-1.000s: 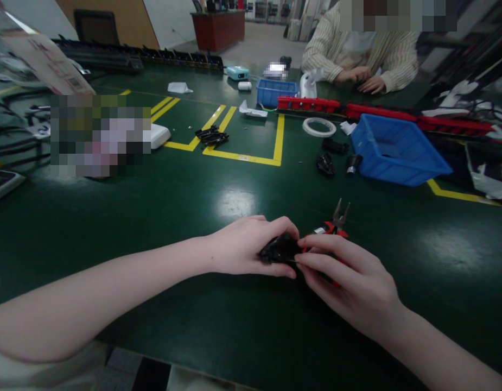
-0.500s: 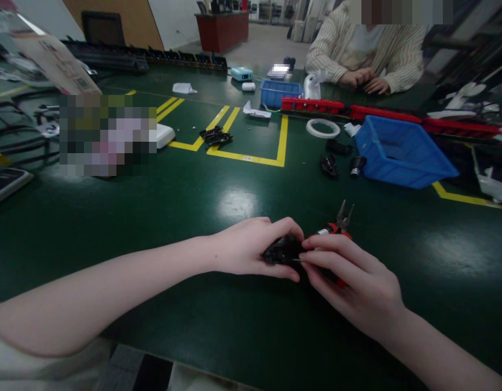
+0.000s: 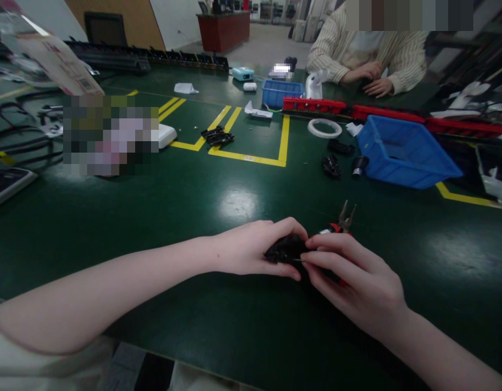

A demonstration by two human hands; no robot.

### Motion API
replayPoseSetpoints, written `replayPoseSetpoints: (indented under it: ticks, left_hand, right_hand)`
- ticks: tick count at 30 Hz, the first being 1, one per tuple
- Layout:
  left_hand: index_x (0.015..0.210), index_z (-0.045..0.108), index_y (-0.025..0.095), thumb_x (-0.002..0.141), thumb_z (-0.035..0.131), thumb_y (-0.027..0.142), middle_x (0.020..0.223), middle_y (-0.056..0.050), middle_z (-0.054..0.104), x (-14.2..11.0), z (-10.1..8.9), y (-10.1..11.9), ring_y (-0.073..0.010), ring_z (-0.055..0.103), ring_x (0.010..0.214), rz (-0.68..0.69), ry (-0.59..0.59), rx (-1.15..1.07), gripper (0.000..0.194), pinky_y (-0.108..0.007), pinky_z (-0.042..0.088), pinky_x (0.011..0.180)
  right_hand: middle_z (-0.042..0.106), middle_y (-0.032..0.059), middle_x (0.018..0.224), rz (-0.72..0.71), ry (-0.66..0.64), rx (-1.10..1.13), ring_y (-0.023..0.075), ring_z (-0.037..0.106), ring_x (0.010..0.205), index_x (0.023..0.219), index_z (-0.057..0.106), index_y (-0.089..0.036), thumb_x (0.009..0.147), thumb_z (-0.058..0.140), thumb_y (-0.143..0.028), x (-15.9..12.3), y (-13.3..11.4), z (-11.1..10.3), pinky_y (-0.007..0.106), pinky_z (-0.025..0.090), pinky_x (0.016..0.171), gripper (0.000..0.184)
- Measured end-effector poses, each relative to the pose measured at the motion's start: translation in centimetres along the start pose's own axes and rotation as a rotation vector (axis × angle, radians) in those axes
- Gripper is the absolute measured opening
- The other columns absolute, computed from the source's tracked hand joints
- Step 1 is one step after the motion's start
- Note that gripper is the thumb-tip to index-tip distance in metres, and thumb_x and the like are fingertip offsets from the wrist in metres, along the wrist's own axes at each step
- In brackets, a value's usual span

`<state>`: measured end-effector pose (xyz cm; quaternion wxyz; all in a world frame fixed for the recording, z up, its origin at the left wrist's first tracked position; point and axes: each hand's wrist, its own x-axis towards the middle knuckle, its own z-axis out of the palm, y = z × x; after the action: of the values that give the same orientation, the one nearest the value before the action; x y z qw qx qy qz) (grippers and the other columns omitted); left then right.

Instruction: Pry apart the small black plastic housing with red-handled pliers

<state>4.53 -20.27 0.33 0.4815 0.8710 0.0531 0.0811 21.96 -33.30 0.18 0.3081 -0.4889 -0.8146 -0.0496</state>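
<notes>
Between the thumb and fingers of my left hand is a small black part, held just above or on the green table; its exact kind is unclear. My right hand meets it from the right, thumb and fingertips pinched on a thin metal pin that points into the part's near side. How far the pin goes in is hidden. Pliers with red handles lie just beyond my right hand, jaws pointing away, their grips partly covered by my fingers.
A blue bin stands at the right, with black parts and a tape roll left of it. More black pieces lie near yellow tape lines. Across the table sits a person in a striped sleeve.
Both hands keep nearly the same grip on the black part and the pin. The whole view has shifted very slightly.
</notes>
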Motion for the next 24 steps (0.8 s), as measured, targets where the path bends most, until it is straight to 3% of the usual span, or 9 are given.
replayPoseSetpoints:
  ticks: [15,20,24]
  left_hand:
    - [0.109,0.046,0.016,0.083,0.069,0.025,0.1,-0.006,0.064,0.0,0.1,-0.4,-0.0173,0.064,0.089,0.014,0.006,-0.014,0.035,-0.026,0.048,0.073]
    - [0.117,0.044,0.017,0.081,0.067,0.018,0.1,-0.005,0.063,0.0,-0.1,-0.5,-0.018,0.063,0.087,0.017,-0.033,0.115,0.042,-0.027,0.047,0.072]
    - [0.116,0.047,0.016,0.084,0.062,0.019,0.099,-0.007,0.063,0.0,-0.1,-1.1,-0.0189,0.062,0.087,0.065,-0.045,0.234,0.036,-0.028,0.046,0.072]
  right_hand:
    - [0.067,0.0124,0.094,-0.186,0.027,-0.206,0.0163,0.062,0.078,0.093,0.062,-0.011,0.079,0.063,-0.009,0.6,-0.1,0.1,0.031,0.054,0.067,0.014]
    - [0.066,0.0106,0.095,-0.133,0.043,-0.17,0.0152,0.063,0.08,0.092,0.061,-0.014,0.079,0.064,-0.008,0.5,0.1,0.3,0.03,0.055,0.069,0.015]
    - [0.067,0.0109,0.097,-0.143,0.032,-0.184,0.0163,0.064,0.083,0.092,0.061,-0.015,0.079,0.063,-0.008,0.6,0.0,0.5,0.031,0.056,0.069,0.014]
